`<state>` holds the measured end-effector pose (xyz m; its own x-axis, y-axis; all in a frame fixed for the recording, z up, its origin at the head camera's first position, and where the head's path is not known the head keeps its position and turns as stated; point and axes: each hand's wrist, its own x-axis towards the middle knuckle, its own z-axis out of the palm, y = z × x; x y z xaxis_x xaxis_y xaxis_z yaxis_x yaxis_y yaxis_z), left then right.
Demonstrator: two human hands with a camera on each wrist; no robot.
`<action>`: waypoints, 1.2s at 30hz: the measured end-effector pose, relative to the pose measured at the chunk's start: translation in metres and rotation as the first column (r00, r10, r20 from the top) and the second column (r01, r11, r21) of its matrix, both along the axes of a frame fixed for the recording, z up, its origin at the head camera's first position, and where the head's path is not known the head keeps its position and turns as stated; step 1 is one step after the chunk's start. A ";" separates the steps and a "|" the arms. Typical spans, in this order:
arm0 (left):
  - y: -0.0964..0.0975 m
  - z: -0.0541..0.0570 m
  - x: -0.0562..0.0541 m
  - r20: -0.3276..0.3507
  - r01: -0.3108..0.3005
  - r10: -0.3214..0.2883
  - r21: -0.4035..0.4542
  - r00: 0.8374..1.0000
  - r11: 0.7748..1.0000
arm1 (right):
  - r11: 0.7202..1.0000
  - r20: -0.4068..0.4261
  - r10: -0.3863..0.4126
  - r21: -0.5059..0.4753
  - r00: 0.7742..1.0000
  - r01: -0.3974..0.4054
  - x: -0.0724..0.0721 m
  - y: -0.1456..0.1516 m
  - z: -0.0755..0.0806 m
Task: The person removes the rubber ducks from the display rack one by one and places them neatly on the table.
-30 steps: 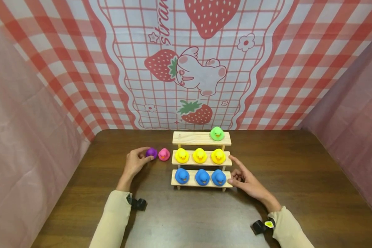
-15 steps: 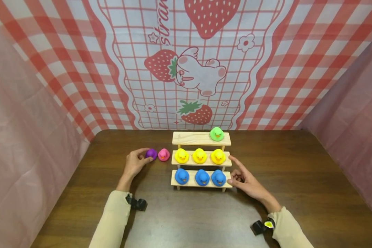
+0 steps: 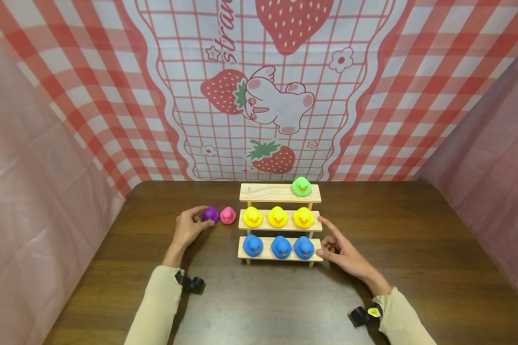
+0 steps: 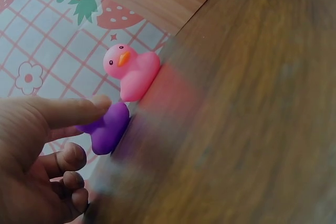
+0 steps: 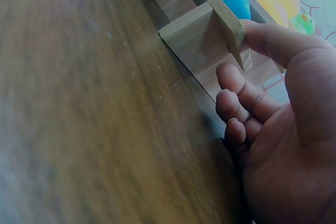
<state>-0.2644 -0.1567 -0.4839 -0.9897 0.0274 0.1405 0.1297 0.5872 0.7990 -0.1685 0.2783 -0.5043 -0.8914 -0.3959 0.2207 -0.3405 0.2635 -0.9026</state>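
Observation:
My left hand (image 3: 190,227) pinches a purple rubber duck (image 3: 211,215) between thumb and forefinger on the table. In the left wrist view, that purple duck (image 4: 111,129) sits beside a pink duck (image 4: 134,72). To their right stands a three-tier wooden shelf (image 3: 265,193). A green duck (image 3: 301,187) is at the right end of its top tier. Yellow ducks (image 3: 277,217) line the middle tier and blue ducks (image 3: 281,247) the bottom one. My right hand (image 3: 345,251) touches the shelf's right side, forefinger at the middle tier, thumb at the bottom tier, the other fingers loosely bent.
The dark wooden table (image 3: 259,297) reaches back to a red-and-white strawberry-print cloth (image 3: 177,120). Pink curtains (image 3: 47,167) hang on both sides. A black wrist camera (image 3: 194,284) is strapped to the left sleeve, and another (image 3: 359,316) to the right.

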 end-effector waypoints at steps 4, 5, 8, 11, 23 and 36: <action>0.000 0.003 0.001 0.007 -0.005 0.005 0.009 1.000 1.000 | 1.000 -0.002 0.002 0.001 1.000 -0.002 0.000 0.000 0.000; 0.000 0.004 0.001 0.006 -0.008 0.008 0.012 1.000 1.000 | 1.000 -0.001 0.002 0.001 1.000 -0.002 0.000 0.000 0.000; 0.001 0.009 0.002 -0.006 -0.019 0.019 0.024 1.000 1.000 | 1.000 -0.001 0.002 0.000 1.000 -0.002 0.000 0.000 0.000; 0.002 0.014 0.002 -0.016 -0.021 0.022 0.032 1.000 0.999 | 1.000 -0.001 0.005 -0.004 1.000 -0.005 0.000 0.000 0.001; 0.018 0.040 0.004 -0.036 0.012 -0.009 0.089 0.999 0.996 | 1.000 -0.005 0.006 -0.003 1.000 -0.006 0.000 0.000 -0.001; 0.050 0.080 0.012 -0.115 0.137 -0.121 0.140 0.986 0.981 | 1.000 0.010 -0.012 0.013 1.000 0.012 0.000 0.000 0.000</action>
<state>-0.2529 -0.1071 -0.4041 -0.9587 0.1251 0.2555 0.2844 0.4375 0.8530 -0.1684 0.2782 -0.5038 -0.8982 -0.3880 0.2068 -0.3284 0.2792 -0.9023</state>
